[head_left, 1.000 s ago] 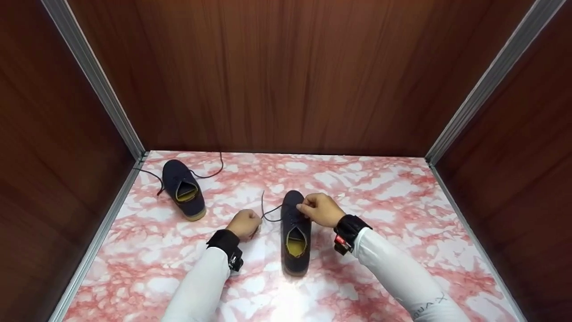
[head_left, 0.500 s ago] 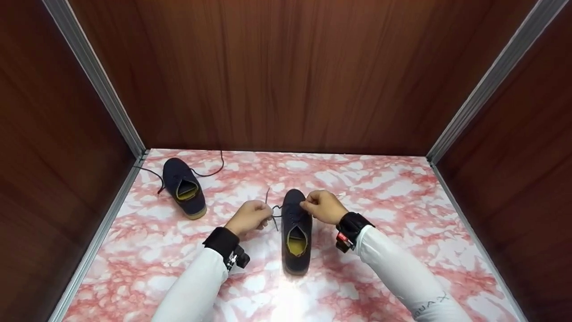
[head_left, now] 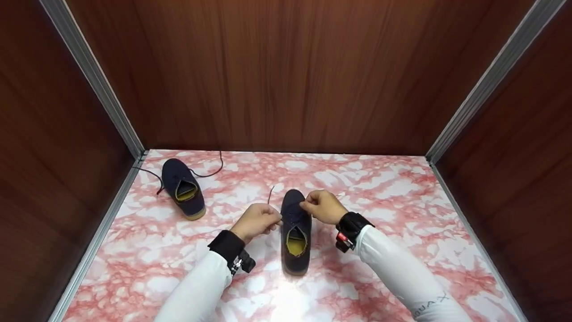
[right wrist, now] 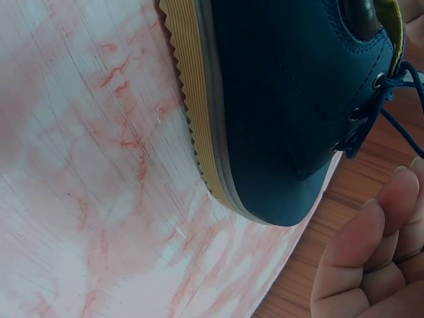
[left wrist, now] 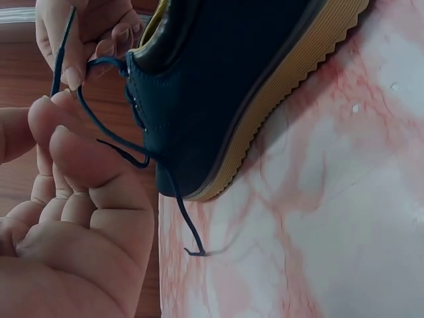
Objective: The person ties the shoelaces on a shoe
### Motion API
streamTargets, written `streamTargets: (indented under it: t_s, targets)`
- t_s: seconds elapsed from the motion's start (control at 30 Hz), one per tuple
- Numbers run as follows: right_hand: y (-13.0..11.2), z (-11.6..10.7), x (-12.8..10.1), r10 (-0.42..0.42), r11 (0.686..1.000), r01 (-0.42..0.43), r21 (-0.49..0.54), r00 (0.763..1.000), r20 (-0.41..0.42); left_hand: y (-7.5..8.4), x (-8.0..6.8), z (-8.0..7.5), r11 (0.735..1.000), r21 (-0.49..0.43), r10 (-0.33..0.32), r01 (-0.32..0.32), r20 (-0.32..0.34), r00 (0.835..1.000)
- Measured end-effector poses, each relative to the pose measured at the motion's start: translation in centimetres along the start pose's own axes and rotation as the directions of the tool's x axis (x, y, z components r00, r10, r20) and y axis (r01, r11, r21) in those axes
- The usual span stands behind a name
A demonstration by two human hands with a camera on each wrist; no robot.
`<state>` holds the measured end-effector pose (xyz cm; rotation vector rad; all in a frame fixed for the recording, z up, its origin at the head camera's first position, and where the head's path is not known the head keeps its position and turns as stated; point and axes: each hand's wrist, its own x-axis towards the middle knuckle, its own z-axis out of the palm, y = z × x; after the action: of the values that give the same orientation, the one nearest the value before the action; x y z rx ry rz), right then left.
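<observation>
A dark blue lace-up shoe (head_left: 296, 259) with a yellow lining and ridged tan sole stands toe-away between my hands. My left hand (head_left: 257, 221) is at its left side, thumb and fingertips pinching a dark blue shoelace (left wrist: 58, 66) close to the right fingertips. My right hand (head_left: 328, 208) holds lace over the front of the shoe, thumb against fingers. In the left wrist view a loose lace end hangs past the toe, and another short tip sticks out beside the eyelets. The right wrist view shows lace crossing at the eyelets (right wrist: 379, 81). My fingers partly hide the lace.
A matching shoe (head_left: 183, 190) stands at the back left, its laces spread out to both sides. The red-and-white marbled surface (head_left: 380, 268) is bounded by brown wood-grain walls (head_left: 286, 76) with grey metal corner strips.
My left hand has risen off the surface and moved right to the shoe's side, bringing lace along. My right hand has barely moved.
</observation>
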<state>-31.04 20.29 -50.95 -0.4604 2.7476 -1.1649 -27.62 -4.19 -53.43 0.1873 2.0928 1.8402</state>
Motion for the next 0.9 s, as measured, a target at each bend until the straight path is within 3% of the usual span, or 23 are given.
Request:
streamTargets:
  t_s: [0.37, 0.7, 0.9]
  targets:
    - [0.3, -0.1, 0.0, -0.021, 1.000, 0.021, 0.001, 1.000, 0.008, -0.1, 0.3, 2.3, 0.996, 0.076, 0.055, -0.054, -0.015, 0.998]
    - [0.1, -0.1, -0.1, 0.007, 1.000, -0.008, 0.016, 1.000, 0.020, -0.1, 0.2, 4.0, 0.993, 0.068, 0.101, -0.099, -0.023, 0.995]
    - [0.1, 0.0, -0.1, -0.009, 1.000, 0.009, 0.002, 1.000, 0.010, 0.0, 0.0, 4.9, 0.980, 0.144, 0.140, -0.140, 0.008, 0.990]
